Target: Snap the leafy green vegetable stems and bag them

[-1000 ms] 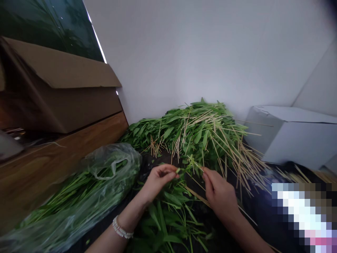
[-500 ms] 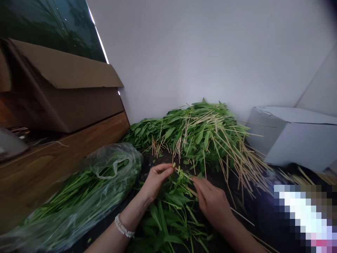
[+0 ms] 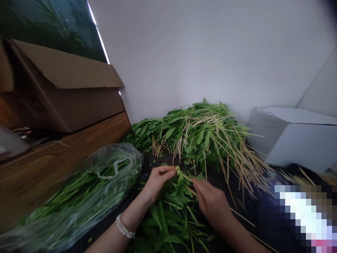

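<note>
Smooth, matte white wall [image 3: 184, 45] fills the background, its faint corner slanting at the right. Against its left side stands a brown cardboard box [image 3: 71, 109], flap tilted outward, resting on wood-grained boarding [image 3: 110, 126]. A broad, shaggy heap of greens [image 3: 173, 123] lies at the wall's foot on wrinkled black sheeting [image 3: 167, 160], with long flat leaves and straight, pale sticks [image 3: 242, 158] fanning out to the right. Nearer, a crinkled, see-through plastic bag [image 3: 89, 203] bulges with long green stalks. To the right sits a sharp-edged white box [image 3: 305, 144]. Loose, slender-leaved greens [image 3: 168, 225] spread beneath the forearms.

Both hands are closed: the left hand [image 3: 160, 179] pinches with thumb and forefinger, a beaded white bracelet [image 3: 125, 226] around its wrist, while the right hand [image 3: 210, 196] curls its fingers around a thin stick [image 3: 189, 179]. Between them, at the stick's far end and above the loose leaves, is a pale green stalk [image 3: 180, 173], bent in short, glossy zigzags; its tip meets the left fingertips.
</note>
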`<state>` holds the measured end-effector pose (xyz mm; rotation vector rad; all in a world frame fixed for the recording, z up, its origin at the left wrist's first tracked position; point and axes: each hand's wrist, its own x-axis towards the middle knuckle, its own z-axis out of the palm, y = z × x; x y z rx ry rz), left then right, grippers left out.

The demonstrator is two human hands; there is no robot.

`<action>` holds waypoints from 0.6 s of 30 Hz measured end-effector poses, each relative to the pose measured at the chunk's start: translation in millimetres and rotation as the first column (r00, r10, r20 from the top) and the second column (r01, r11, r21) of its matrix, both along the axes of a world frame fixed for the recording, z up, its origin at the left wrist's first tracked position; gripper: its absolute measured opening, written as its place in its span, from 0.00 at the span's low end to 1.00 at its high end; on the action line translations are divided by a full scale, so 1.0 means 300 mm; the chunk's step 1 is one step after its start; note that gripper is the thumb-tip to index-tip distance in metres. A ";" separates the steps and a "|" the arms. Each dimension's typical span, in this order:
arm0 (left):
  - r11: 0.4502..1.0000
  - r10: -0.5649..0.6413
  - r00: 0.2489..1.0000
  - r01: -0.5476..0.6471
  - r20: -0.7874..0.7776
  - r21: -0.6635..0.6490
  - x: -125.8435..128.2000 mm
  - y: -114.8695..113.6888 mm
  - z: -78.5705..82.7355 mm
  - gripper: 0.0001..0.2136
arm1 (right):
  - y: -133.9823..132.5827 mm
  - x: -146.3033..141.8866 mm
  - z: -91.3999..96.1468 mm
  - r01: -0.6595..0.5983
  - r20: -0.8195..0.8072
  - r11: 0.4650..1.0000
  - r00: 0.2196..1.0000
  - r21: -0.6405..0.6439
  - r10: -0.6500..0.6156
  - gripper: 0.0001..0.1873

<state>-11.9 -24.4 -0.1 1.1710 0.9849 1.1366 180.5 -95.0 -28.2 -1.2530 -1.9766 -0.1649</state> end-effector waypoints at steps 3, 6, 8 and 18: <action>1.000 -0.018 1.000 0.018 -0.020 0.008 0.008 -0.009 0.002 0.13 | 0.000 -0.005 -0.002 0.015 0.002 1.000 1.000 0.021 -0.015 0.16; 1.000 0.000 1.000 0.000 0.013 0.000 0.009 -0.007 -0.002 0.13 | -0.001 -0.007 -0.001 0.022 -0.006 0.999 1.000 0.035 -0.022 0.16; 0.999 0.032 0.999 -0.031 0.043 -0.010 0.006 -0.002 -0.006 0.13 | -0.002 -0.006 0.001 0.022 -0.014 0.999 1.000 0.025 -0.021 0.16; 0.999 0.027 0.997 -0.025 0.069 -0.023 0.005 0.004 -0.012 0.13 | -0.005 -0.008 0.004 0.022 -0.021 1.000 1.000 -0.001 -0.022 0.17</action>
